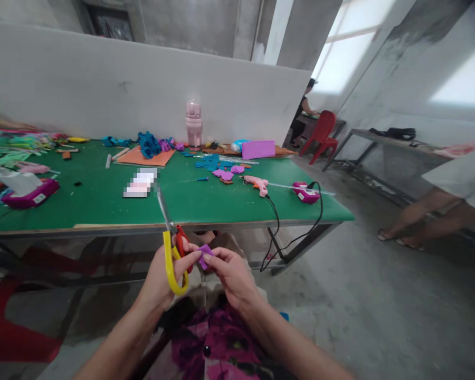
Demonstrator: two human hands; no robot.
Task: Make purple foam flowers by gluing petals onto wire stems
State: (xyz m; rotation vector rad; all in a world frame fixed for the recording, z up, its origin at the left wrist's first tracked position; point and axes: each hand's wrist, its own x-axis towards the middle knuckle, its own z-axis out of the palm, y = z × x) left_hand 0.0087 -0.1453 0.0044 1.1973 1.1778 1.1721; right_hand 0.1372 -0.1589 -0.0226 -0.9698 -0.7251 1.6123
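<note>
In front of my lap, both hands are closed on a small purple piece [206, 256] of thin sheet, felt or foam by its look. My left hand [162, 274] pinches its left edge. Hooked on that same hand is a pair of scissors [168, 264] with yellow and red handles, its blades pointing up toward the table edge. The fingertips of my right hand [233, 272] grip the piece from the right. On the table lie purple cut pieces [223, 174], blue cut pieces [209, 162] and a pink glue gun [257, 184].
The green table [174, 203] carries a pink bottle [193, 125], an orange sheet [144, 157], a blurred-out phone-like object [141, 183] and a magenta box [306, 192] with a cable. A white board [142, 87] stands behind. Other people [439, 211] are at the right.
</note>
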